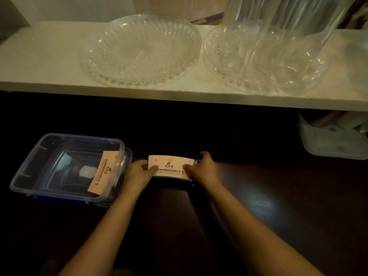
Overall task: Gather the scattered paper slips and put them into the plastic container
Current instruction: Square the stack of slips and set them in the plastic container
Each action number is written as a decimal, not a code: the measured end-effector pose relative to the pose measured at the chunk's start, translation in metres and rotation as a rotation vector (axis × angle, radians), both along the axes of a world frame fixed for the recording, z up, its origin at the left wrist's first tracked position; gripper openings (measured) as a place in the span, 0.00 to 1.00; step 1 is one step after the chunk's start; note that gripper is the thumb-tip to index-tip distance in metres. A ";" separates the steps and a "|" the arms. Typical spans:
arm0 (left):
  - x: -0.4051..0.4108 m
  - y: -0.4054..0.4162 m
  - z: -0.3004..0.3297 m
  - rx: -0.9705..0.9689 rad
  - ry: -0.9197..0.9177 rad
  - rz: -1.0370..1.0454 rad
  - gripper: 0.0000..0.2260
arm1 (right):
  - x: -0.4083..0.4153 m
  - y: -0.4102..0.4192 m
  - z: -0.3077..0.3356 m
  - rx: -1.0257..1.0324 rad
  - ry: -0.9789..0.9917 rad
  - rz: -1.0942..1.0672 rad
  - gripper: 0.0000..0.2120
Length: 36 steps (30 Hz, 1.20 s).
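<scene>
A pale pink paper slip [170, 166] with printed characters is held flat between both hands over the dark table. My left hand [139, 174] pinches its left end and my right hand [203, 169] pinches its right end. To the left stands the clear plastic container [29, 166] with blue trim, open on top. Another pink slip [104, 173] leans against its right inner wall. A small white piece [86, 171] lies on the container's bottom.
A white shelf [49, 76] runs across above the table and carries two clear glass plates [139, 50] [229, 76], with a tall clear vessel [278, 26] on the right one. A white plastic bin [330, 140] sits under the shelf at right.
</scene>
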State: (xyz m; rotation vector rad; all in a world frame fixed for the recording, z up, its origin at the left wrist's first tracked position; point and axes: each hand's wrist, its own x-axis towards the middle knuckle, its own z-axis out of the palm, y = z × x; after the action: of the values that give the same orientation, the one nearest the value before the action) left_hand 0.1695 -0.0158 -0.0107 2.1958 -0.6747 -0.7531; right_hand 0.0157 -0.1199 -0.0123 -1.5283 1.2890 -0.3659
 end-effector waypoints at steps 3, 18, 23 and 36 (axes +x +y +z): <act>0.004 -0.007 -0.007 0.058 -0.049 -0.035 0.16 | 0.013 -0.003 -0.005 -0.024 0.103 0.042 0.22; -0.009 -0.006 -0.008 0.013 0.203 -0.071 0.18 | -0.002 0.013 -0.021 0.059 0.140 0.150 0.19; -0.037 0.021 -0.020 -0.126 0.418 0.063 0.23 | -0.027 0.044 -0.030 -0.024 0.021 0.130 0.27; -0.062 0.055 -0.027 -0.355 0.369 0.137 0.13 | -0.058 0.066 -0.025 -0.365 -0.048 0.361 0.30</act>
State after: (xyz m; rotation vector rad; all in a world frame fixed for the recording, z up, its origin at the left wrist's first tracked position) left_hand 0.1079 0.0392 -0.0373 1.7032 -0.4265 -0.8644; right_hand -0.0423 -0.0537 -0.0377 -2.0069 0.9142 -0.4152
